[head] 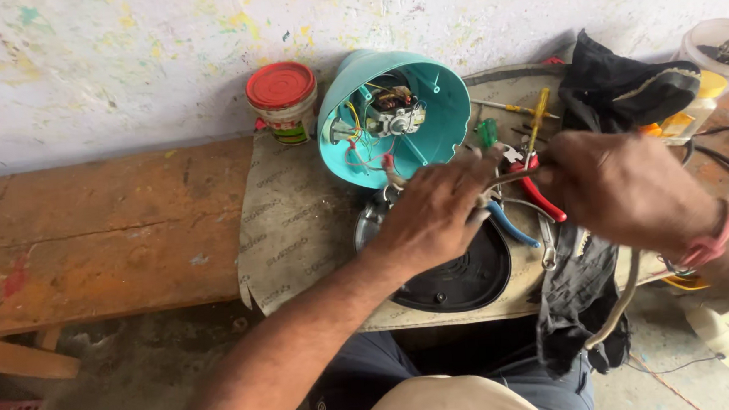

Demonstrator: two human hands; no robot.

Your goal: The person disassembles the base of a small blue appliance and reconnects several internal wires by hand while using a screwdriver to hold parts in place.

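red-lidded tub (283, 101) stands beside teal housing (393, 116), behind both hands.

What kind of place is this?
Probably a small repair workshop. An opened teal appliance shell shows its wiring and motor, pliers and a screwdriver lie on a worn wooden bench, and both hands work on a wire.

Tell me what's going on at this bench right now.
A person sits at a worn wooden bench with both hands over an opened teal appliance housing, its motor and wiring exposed. The left hand pinches wires leading from it, and the right hand meets them with a thin tool. Red-handled pliers, a blue-handled tool and a black round base lie beneath on cardboard. A red-lidded tub stands by the wall.
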